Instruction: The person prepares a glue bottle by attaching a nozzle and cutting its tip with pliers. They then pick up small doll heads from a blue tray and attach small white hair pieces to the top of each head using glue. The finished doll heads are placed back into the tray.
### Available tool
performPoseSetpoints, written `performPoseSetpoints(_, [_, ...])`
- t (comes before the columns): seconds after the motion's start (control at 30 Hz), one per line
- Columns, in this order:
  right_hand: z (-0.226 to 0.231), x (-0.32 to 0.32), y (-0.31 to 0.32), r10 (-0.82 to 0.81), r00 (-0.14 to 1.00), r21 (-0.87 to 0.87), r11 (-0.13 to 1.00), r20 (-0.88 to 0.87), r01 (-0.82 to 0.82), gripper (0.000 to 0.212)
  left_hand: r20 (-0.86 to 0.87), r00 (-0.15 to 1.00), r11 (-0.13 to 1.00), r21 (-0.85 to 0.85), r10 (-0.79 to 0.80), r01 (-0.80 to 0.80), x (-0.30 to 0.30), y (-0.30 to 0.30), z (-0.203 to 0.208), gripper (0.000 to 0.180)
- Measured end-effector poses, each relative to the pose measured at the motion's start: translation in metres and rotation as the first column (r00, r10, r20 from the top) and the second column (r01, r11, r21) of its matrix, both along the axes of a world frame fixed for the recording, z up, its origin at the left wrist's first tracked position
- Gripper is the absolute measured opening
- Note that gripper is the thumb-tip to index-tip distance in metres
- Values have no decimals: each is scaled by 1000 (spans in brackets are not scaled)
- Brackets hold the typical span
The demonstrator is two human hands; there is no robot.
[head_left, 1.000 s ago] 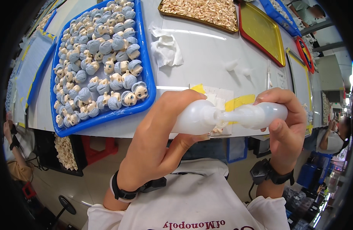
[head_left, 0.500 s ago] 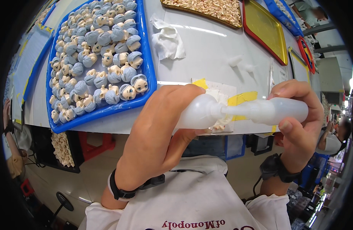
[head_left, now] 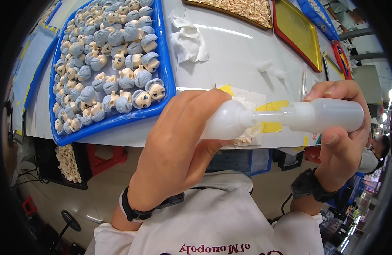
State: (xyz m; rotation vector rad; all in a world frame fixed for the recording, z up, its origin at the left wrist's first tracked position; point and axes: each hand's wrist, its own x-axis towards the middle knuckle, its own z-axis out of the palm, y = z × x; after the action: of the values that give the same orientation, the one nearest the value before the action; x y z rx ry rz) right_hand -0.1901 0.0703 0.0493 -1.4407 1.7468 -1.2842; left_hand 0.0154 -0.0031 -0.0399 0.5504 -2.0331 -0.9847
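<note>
My left hand [head_left: 166, 144] is closed round a rounded, translucent white squeeze bottle [head_left: 225, 122] lying on its side. My right hand [head_left: 347, 144] grips a slimmer translucent white bottle [head_left: 328, 115] between thumb and fingers, also tipped sideways. The two bottles face each other above the table's near edge. A clear, narrow nozzle [head_left: 270, 115] bridges them; how far it reaches into either mouth I cannot make out. Behind them lies a white card [head_left: 251, 94] with yellow tape [head_left: 274, 105] and smeared, crumpled white material.
At left, a blue tray [head_left: 172, 80] holds several doll heads [head_left: 119, 61] with grey-blue hair. A white cloth [head_left: 189, 42], small white nozzle-like pieces [head_left: 265, 65], a yellow tray [head_left: 298, 32] and a tray of small beige parts [head_left: 234, 10] lie beyond my hands.
My right hand and its bottle have moved a little to the right, away from the left bottle. More of the clear nozzle now shows between them. My left hand shifted slightly right.
</note>
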Motion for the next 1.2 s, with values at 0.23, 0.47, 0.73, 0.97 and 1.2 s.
performPoseSetpoints(0.23, [10,-2,2,-9,989,33,999,-148,13,61,-13,1000,1000,6,-10,11,-2,1,1,39])
performPoseSetpoints(0.47, [12,0,4,-9,986,66,998,-166,20,59,-18,1000,1000,21,-8,8,-2,3,0,39])
performPoseSetpoints(0.73, [13,-1,4,2,980,72,997,-197,12,58,-17,1000,1000,25,-6,7,-3,3,-1,39])
performPoseSetpoints(0.97, [14,0,4,1,975,47,999,-222,10,59,-23,1000,1000,13,-7,7,-3,2,-1,39])
performPoseSetpoints(1.2, [12,2,2,-11,972,35,999,-236,20,60,-23,1000,999,32,-9,9,-2,2,-2,40])
